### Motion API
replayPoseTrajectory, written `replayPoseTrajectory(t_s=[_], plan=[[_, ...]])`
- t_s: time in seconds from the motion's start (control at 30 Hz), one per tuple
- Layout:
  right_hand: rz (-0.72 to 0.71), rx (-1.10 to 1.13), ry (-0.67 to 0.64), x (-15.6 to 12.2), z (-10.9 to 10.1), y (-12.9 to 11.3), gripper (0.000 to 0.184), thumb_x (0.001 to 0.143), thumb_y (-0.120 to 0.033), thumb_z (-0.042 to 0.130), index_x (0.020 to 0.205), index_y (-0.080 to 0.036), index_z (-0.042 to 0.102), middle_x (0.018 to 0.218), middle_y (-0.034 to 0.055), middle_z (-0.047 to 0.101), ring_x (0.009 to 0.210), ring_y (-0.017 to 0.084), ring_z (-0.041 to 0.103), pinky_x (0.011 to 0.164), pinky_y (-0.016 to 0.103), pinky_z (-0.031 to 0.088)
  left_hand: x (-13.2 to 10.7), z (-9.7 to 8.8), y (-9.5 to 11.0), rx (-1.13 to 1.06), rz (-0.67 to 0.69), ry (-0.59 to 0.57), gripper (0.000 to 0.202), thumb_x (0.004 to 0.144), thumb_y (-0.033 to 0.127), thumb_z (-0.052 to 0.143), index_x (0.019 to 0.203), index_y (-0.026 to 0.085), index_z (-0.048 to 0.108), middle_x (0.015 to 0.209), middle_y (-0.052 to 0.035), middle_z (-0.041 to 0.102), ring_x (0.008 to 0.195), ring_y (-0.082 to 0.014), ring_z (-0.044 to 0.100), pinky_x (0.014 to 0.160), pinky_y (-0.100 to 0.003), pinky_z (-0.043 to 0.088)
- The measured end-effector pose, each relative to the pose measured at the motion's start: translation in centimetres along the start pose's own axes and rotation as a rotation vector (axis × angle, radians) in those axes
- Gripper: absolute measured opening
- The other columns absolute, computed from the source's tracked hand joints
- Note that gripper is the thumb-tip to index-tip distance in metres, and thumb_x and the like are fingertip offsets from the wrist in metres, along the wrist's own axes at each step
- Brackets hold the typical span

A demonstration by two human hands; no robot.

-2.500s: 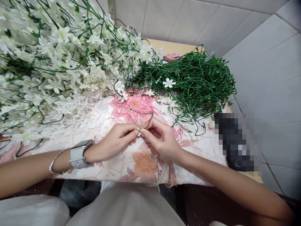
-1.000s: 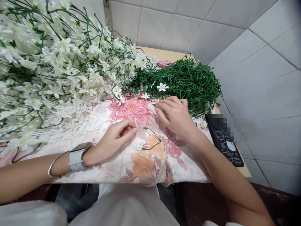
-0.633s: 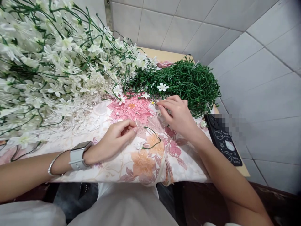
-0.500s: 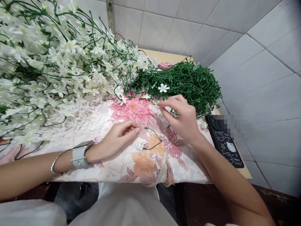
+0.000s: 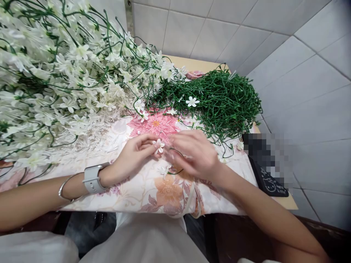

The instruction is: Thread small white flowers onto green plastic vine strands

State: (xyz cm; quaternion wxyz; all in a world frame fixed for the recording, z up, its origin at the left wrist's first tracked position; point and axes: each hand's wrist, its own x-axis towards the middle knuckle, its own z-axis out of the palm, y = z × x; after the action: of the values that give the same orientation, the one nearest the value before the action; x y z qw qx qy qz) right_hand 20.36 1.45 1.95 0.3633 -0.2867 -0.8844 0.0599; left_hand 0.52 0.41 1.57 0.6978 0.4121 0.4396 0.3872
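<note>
Here, just on the near side of the pink flower (image 5: pixel 155 124) on the tablecloth (image 5: pixel 126 197), the left hand (image 5: pixel 138 151) has its thumb and curled fingers closed on a small white artificial blossom (image 5: pixel 159 145), while the right hand (image 5: pixel 193 151), blurred and half-curled, hangs beside it, and whether it grips anything cannot be told. Below that same pink flower a thin green stem (image 5: pixel 174 173) curves partly under the right hand; the white blossom heap (image 5: pixel 68 84) spreads to its left, the green stem bundle (image 5: pixel 227 98) to its right.
</note>
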Motion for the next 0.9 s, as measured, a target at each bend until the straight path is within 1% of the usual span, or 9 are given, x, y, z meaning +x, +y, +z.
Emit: replayPoseTrajectory(t_s=[0.07, 0.13, 0.27, 0.37, 0.43, 0.57, 0.7, 0.83, 0.9], plan=[[0.145, -0.022, 0.051, 0.4, -0.7, 0.6, 0.020, 0.082, -0.015, 0.055, 0.100, -0.022, 0.061, 0.092, 0.0066, 0.070, 0.090, 0.021, 0.061, 0.078, 0.039, 0.048, 0.1, -0.1, -0.1, -0.014, 0.039, 0.032, 0.024, 0.076, 0.024, 0.068, 0.094, 0.017, 0.054, 0.070, 0.0020, 0.061, 0.065, -0.0105, 0.062, 0.066, -0.024, 0.051], [0.250, -0.023, 0.013, 0.7, -1.6, 1.1, 0.013, 0.083, -0.015, 0.053, 0.091, -0.021, 0.062, 0.085, 0.0058, 0.067, 0.084, 0.020, 0.059, 0.076, 0.037, 0.047, 0.2, -0.2, -0.2, -0.014, 0.094, 0.060, 0.021, 0.076, 0.022, 0.068, 0.088, 0.018, 0.051, 0.070, 0.0040, 0.060, 0.064, -0.0093, 0.061, 0.064, -0.023, 0.051], [0.330, -0.001, -0.243, 1.1, -2.5, 1.6, 0.006, 0.082, -0.021, 0.057, 0.079, -0.019, 0.061, 0.077, 0.0044, 0.063, 0.078, 0.019, 0.054, 0.072, 0.033, 0.042, 0.2, -0.3, -0.1, 0.027, 0.143, 0.107, 0.012, 0.076, 0.019, 0.066, 0.081, 0.016, 0.055, 0.074, 0.0028, 0.059, 0.067, -0.0087, 0.060, 0.066, -0.022, 0.052], [0.355, 0.035, -0.476, 1.1, -2.1, 1.2, 0.011, 0.080, -0.029, 0.062, 0.076, -0.019, 0.061, 0.071, 0.0025, 0.060, 0.074, 0.017, 0.053, 0.071, 0.032, 0.039, 0.2, -0.2, 0.2, 0.081, 0.115, 0.141, 0.006, 0.074, 0.016, 0.066, 0.075, 0.014, 0.061, 0.075, 0.0008, 0.061, 0.069, -0.0098, 0.060, 0.068, -0.023, 0.053], [0.349, 0.043, -0.533, 0.8, -1.4, 0.9, 0.012, 0.083, -0.028, 0.059, 0.076, -0.018, 0.060, 0.070, 0.0023, 0.059, 0.071, 0.017, 0.052, 0.070, 0.031, 0.039, 0.1, -0.1, 0.3, 0.093, 0.072, 0.151, 0.006, 0.073, 0.018, 0.067, 0.075, 0.013, 0.063, 0.074, -0.0003, 0.063, 0.069, -0.0108, 0.061, 0.070, -0.025, 0.053], [0.348, 0.020, -0.443, 0.5, -0.7, 0.6, 0.014, 0.087, -0.021, 0.051, 0.078, -0.017, 0.060, 0.070, 0.0032, 0.060, 0.070, 0.016, 0.052, 0.067, 0.029, 0.038, 0.0, -0.2, 0.1, 0.131, 0.005, 0.117, 0.022, 0.071, 0.024, 0.071, 0.090, 0.014, 0.068, 0.085, -0.0049, 0.070, 0.079, -0.0156, 0.065, 0.075, -0.028, 0.052], [0.309, 0.007, -0.383, 0.6, -1.5, 1.2, 0.015, 0.086, -0.027, 0.056, 0.077, -0.017, 0.062, 0.069, 0.0033, 0.060, 0.070, 0.017, 0.052, 0.067, 0.030, 0.039, 0.1, -0.3, -0.2, 0.192, 0.030, 0.100, 0.024, 0.073, 0.027, 0.071, 0.094, 0.016, 0.069, 0.094, -0.0059, 0.071, 0.086, -0.0168, 0.065, 0.078, -0.028, 0.051], [0.345, -0.251, -0.168, 0.6, -1.9, 2.4, 0.016, 0.088, -0.024, 0.052, 0.078, -0.017, 0.063, 0.080, 0.0072, 0.065, 0.083, 0.022, 0.052, 0.074, 0.037, 0.037, 0.1, -0.4, -0.1, 0.236, 0.027, 0.099, 0.023, 0.076, 0.027, 0.068, 0.097, 0.017, 0.070, 0.096, -0.0055, 0.071, 0.086, -0.0162, 0.064, 0.075, -0.027, 0.050], [0.357, -0.355, -0.179, 0.3, -1.4, 3.0, 0.015, 0.087, -0.027, 0.054, 0.081, -0.018, 0.064, 0.084, 0.0079, 0.065, 0.087, 0.025, 0.051, 0.073, 0.039, 0.035, 0.0, -0.5, 0.0, 0.279, 0.041, 0.093, 0.021, 0.078, 0.027, 0.066, 0.096, 0.017, 0.071, 0.099, -0.0056, 0.071, 0.087, -0.0161, 0.064, 0.076, -0.027, 0.049]])
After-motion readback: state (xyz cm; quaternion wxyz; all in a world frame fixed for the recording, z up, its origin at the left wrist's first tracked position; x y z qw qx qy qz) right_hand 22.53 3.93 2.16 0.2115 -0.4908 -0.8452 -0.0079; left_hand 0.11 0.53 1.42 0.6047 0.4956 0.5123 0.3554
